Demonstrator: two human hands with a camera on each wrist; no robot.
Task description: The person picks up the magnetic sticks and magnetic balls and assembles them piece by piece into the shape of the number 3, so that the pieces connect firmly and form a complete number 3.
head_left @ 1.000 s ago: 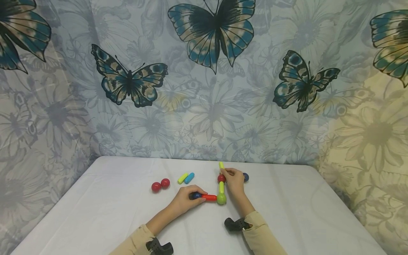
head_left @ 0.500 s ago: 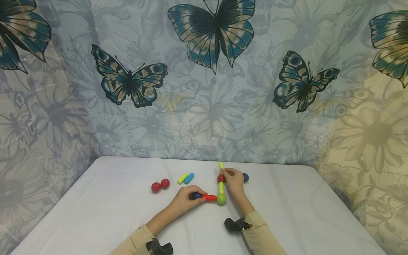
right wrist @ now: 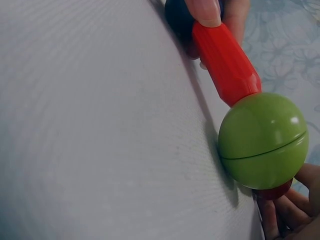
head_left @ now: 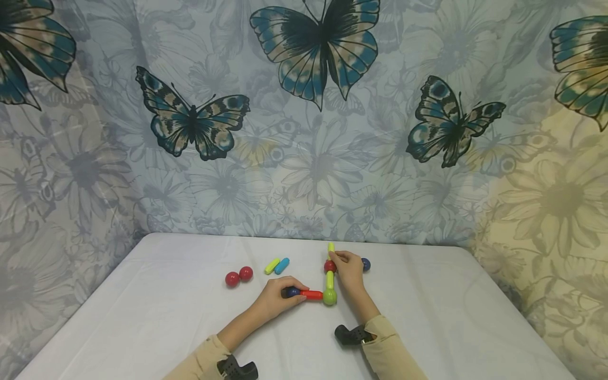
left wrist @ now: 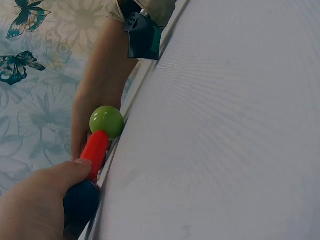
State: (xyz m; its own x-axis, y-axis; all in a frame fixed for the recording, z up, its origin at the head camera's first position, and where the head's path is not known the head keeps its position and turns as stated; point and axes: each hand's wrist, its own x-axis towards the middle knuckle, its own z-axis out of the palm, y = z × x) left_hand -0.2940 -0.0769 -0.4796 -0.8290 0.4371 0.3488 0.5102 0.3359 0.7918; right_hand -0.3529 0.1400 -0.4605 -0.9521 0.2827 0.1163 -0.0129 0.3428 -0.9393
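A toy ball-and-rod chain lies on the white table, bent in an L. My left hand (head_left: 276,296) grips its left end, where a dark blue ball (head_left: 292,291) meets a red rod (head_left: 312,295); the thumb presses on the joint in both wrist views. A green ball (right wrist: 264,141) forms the corner. From it a yellow-green rod (head_left: 330,279) runs away from me to a red ball (head_left: 330,266). Beyond that, my right hand (head_left: 350,270) pinches another yellow-green rod (head_left: 331,247) next to the red ball; its fingertips hide part of this joint.
Two loose red balls (head_left: 246,273) lie to the left. A loose yellow-green rod (head_left: 272,266) and a blue rod (head_left: 282,265) lie side by side behind my left hand. Another dark blue ball (head_left: 366,264) sits just right of my right hand. A butterfly-print cloth backs the table.
The far yellow-green rod has tilted slightly to the right in my right hand's fingers. Both hands otherwise stay where they were, and the loose pieces have not moved.
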